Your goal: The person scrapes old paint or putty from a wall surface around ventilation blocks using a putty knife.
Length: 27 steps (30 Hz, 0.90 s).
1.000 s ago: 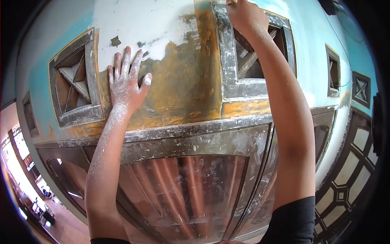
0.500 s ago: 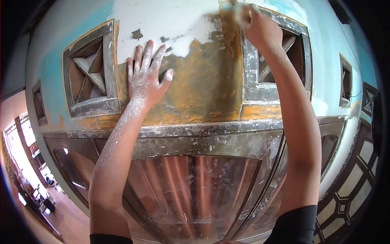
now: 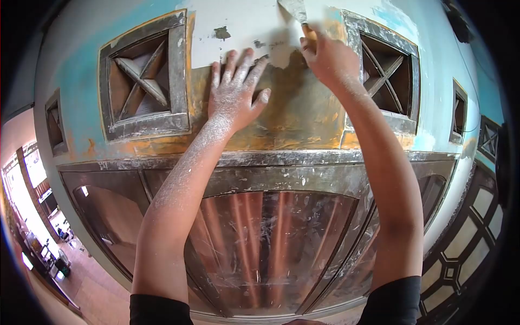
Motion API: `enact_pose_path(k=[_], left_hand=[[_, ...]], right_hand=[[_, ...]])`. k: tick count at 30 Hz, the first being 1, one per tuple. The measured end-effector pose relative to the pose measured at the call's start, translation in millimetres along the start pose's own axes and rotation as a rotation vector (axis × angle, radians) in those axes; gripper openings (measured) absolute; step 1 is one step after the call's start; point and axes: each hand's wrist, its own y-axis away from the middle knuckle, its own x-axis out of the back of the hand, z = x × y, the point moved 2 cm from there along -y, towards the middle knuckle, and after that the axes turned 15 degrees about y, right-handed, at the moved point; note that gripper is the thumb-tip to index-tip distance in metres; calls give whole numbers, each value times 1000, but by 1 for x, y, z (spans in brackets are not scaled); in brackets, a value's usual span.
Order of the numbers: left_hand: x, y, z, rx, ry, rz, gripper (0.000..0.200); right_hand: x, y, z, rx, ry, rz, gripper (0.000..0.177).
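Observation:
My left hand (image 3: pixel 234 97), dusted with white powder, lies flat with fingers spread on the wall (image 3: pixel 292 116), where dark and orange-brown patches show below a white coat. To its right, my right hand (image 3: pixel 331 62) is closed round the wooden handle of a putty knife (image 3: pixel 294 10). The knife's metal blade points up and left over the white part of the wall, close to its surface. White smears and specks mark the blade. Its handle is partly covered by my fingers.
Wooden vent frames (image 3: pixel 142 81) with crossed slats flank the bare patch, the right vent (image 3: pixel 387 73) just beside my right hand. Below runs a speckled wooden ledge (image 3: pixel 292 158) over an arched glass panel (image 3: pixel 271 244). A lattice door (image 3: pixel 460 252) stands at right.
My right hand and the putty knife have moved left and down across the wall, away from the right vent. My left hand keeps its place while the view has shifted.

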Motion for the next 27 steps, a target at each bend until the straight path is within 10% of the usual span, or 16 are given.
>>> enact_pose_path(k=[9,27], left_hand=[[-1,7,-9,-79,158,-38,71],[8,11,-15,-84,588,157,47]], right_hand=[[-14,52,-82,76,-269,-161,45],[-53,83,-93,339,-449,308,67]])
